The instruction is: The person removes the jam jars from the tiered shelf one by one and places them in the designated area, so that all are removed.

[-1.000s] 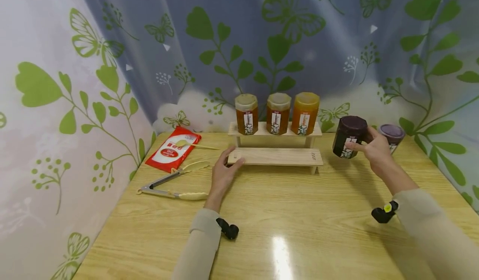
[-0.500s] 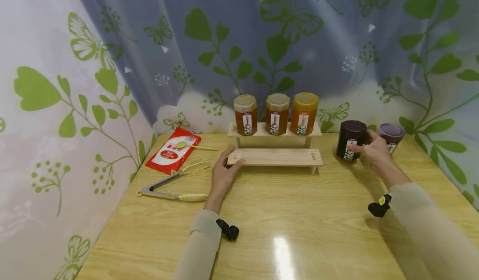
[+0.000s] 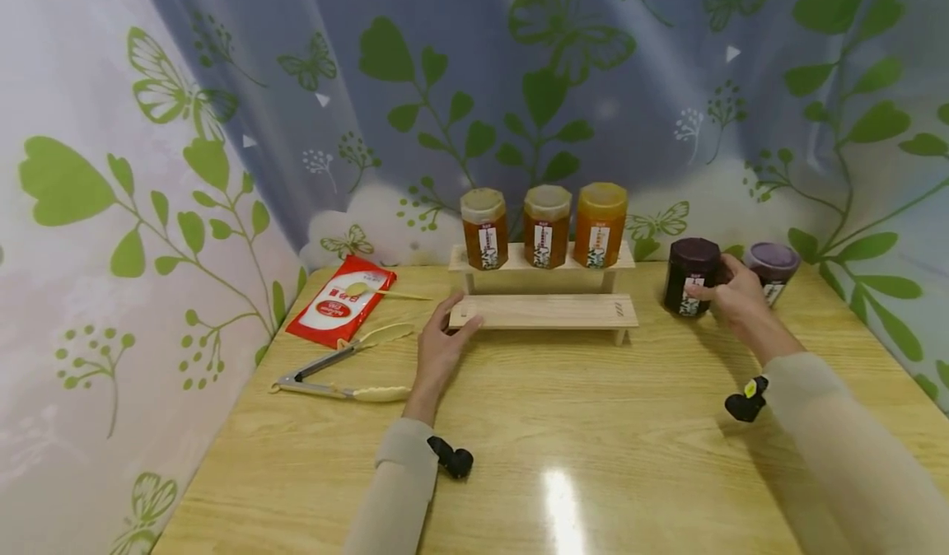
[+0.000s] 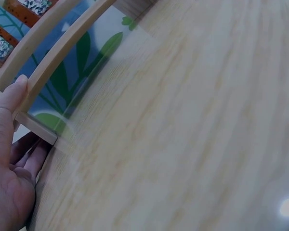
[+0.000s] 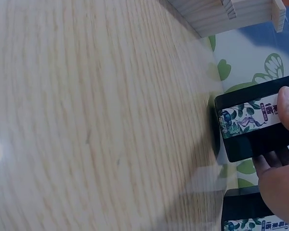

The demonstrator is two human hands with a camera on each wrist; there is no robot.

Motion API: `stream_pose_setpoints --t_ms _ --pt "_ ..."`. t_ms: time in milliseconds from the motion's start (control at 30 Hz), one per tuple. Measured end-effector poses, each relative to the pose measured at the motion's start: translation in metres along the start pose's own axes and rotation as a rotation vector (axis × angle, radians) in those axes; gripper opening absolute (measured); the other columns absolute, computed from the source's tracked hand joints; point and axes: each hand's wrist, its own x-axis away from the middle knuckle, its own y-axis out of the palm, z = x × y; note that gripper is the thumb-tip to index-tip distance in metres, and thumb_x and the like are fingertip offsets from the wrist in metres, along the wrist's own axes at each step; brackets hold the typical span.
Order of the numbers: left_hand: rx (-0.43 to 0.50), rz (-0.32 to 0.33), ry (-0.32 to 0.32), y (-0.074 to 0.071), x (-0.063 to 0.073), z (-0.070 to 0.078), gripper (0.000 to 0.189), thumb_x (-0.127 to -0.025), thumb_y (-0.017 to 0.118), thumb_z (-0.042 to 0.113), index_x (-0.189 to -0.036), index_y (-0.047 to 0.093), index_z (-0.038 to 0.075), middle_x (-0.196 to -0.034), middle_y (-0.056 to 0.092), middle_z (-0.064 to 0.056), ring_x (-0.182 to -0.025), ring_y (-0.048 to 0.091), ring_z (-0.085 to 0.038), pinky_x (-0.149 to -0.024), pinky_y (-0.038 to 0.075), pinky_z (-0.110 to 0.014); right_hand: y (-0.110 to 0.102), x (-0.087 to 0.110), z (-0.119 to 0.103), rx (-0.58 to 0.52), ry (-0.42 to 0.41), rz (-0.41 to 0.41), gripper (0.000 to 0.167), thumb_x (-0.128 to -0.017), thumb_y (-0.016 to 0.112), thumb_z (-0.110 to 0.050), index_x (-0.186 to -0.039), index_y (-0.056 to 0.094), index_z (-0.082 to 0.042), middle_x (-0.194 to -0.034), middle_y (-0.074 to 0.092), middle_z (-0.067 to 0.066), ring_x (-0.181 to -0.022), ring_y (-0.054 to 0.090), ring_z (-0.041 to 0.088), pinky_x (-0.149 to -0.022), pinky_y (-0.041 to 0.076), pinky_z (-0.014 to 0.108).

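Observation:
My right hand (image 3: pixel 744 298) grips a dark purple octagonal jar (image 3: pixel 680 282) by its side, thumb across the white label. The jar stands nearly upright at the right of the table; whether its base touches the wood I cannot tell. Just behind that hand is a second jar with a purple lid (image 3: pixel 773 260), partly hidden. With its thumb on the front edge, my left hand (image 3: pixel 437 349) holds the left end of a two-step wooden stand (image 3: pixel 549 311). In the left wrist view some fingers (image 4: pixel 37 159) curl under the stand's end. Three amber-to-orange jars (image 3: pixel 547 238) line the upper step.
A red and white packet (image 3: pixel 341 301) lies at the left, with a pale-headed stick (image 3: pixel 393 292) across it. Cream-tipped tongs (image 3: pixel 319 366) lie spread in front of it, close to my left hand. A patterned curtain (image 3: pixel 445 61) hangs behind the table.
The dark jar, tilted and a little higher a second ago, has come down and straightened in my right hand. My left hand keeps its place on the stand.

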Motion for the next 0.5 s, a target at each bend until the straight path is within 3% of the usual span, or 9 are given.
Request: stream_pose_setpoints --t_ms 200,500 --pt "-0.006 0.000 -0.003 0.001 0.000 0.003 0.061 -0.091 0.079 0.048 -0.147 0.058 0.038 -0.160 0.046 0.002 -0.145 0.046 -0.029 -0.112 0.044 -0.051 -0.002 -0.001 0.002 -0.024 -0.010 -0.024 0.096 -0.097 0.075 -0.013 -0.167 0.009 -0.002 -0.170 0.015 0.024 -0.155 0.017 0.044 -0.123 0.021 0.058" --pt "0.011 0.002 -0.007 0.000 0.001 0.002 0.061 -0.091 0.081 0.044 -0.147 0.059 0.037 -0.157 0.050 0.000 -0.131 0.058 -0.026 -0.105 0.050 -0.049 -0.004 0.001 0.013 -0.087 0.007 -0.082 0.102 -0.100 0.071 -0.009 -0.167 -0.005 -0.008 -0.172 -0.007 0.017 -0.157 -0.002 0.041 -0.125 0.013 0.058"
